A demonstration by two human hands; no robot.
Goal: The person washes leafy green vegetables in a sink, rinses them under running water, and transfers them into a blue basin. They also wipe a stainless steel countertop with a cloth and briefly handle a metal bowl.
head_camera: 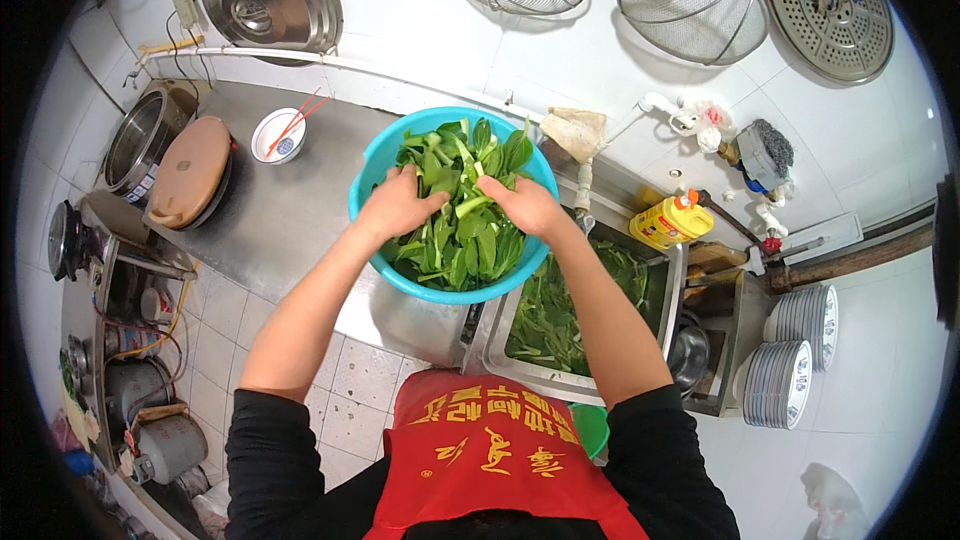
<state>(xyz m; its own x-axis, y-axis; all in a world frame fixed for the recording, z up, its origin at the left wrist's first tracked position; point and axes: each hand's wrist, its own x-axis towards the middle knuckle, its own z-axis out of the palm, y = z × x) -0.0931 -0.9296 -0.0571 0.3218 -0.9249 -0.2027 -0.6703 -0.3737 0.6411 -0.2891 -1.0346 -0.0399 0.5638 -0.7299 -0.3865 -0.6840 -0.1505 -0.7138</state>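
Observation:
A turquoise plastic basin heaped with leafy greens stands before me, partly over the steel counter and the sink's edge. My left hand is sunk into the left side of the heap, thumb spread towards the middle and fingertips hidden by leaves. On the right side of the heap, my right hand grips leaves and a pale stalk under its thumb. More cut greens lie in water in the steel sink to the right, partly covered by my right forearm.
A white bowl with red chopsticks sits on the steel counter, near a brown lidded pot. A yellow detergent bottle stands behind the sink. Stacked plates are at right; gas cylinders at lower left.

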